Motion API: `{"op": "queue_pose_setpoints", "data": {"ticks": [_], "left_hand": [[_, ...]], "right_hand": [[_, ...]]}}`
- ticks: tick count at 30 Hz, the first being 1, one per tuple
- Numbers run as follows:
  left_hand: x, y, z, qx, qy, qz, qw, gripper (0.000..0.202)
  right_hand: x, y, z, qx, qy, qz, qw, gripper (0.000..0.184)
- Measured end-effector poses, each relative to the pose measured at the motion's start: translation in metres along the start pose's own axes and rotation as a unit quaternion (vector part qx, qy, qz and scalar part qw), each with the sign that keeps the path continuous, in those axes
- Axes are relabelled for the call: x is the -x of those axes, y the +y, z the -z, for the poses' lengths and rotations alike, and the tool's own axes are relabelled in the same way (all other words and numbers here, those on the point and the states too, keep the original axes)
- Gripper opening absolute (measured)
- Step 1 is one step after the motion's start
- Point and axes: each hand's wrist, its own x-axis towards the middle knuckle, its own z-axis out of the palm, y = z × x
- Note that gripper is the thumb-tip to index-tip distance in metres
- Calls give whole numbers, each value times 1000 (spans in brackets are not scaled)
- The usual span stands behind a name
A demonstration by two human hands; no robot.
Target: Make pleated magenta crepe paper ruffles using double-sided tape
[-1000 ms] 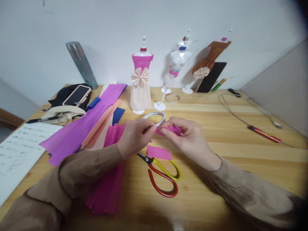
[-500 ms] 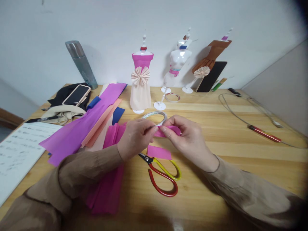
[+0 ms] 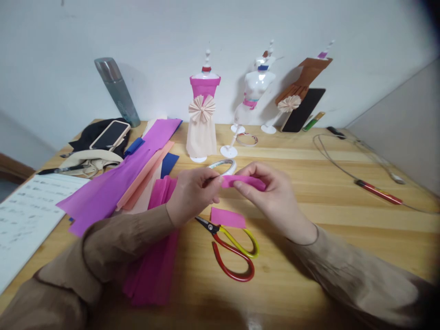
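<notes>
A narrow bright pink paper strip [image 3: 245, 181] stretches between my two hands above the table. My left hand [image 3: 194, 195] is closed, pinching the strip's left end. The thumb and fingers of my right hand [image 3: 271, 195] grip its middle and right part. Just behind the fingers lies a roll of white tape [image 3: 228, 166], partly hidden by my left hand. Below the hands are scissors [image 3: 233, 250] with one red and one yellow handle, their blades slightly hidden on the left. A small pink paper rectangle [image 3: 227, 217] rests by the scissors' pivot.
Pink sheets [image 3: 151, 270] lie under my left forearm, beside purple paper [image 3: 113, 188]. Small dress-form mannequins [image 3: 202, 128] stand along the wall. A phone [image 3: 110, 135], a leaning bottle [image 3: 117, 91] and a written sheet [image 3: 30, 215] are at left; a cable with a red pen-like tool [image 3: 378, 191] is at right.
My right hand has shifted slightly, with its fingers spaced further from the left ones. More of the pink strip now shows between the hands.
</notes>
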Motion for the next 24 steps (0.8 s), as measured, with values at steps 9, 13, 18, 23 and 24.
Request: {"op": "queue_pose_setpoints", "data": {"ticks": [9,13,18,23,24], "left_hand": [[-2,7,2,109,-30,133,985,18],[-2,6,0,83,-22,109,990,17],[-1,2,-1,19,-7,36,999,17],[1,-1,-2,-26,7,-29,999,18],[1,-1,-2,-35,10,-40,999,18]], "right_hand": [[-1,3,-2,-62,6,-26,998,14],[1,4,-3,-59,23,-10,998,8],[2,2,-5,-39,16,7,999,8],[3,2,-6,-19,14,-5,1000,9],[4,2,-6,-10,17,-5,1000,9]]}}
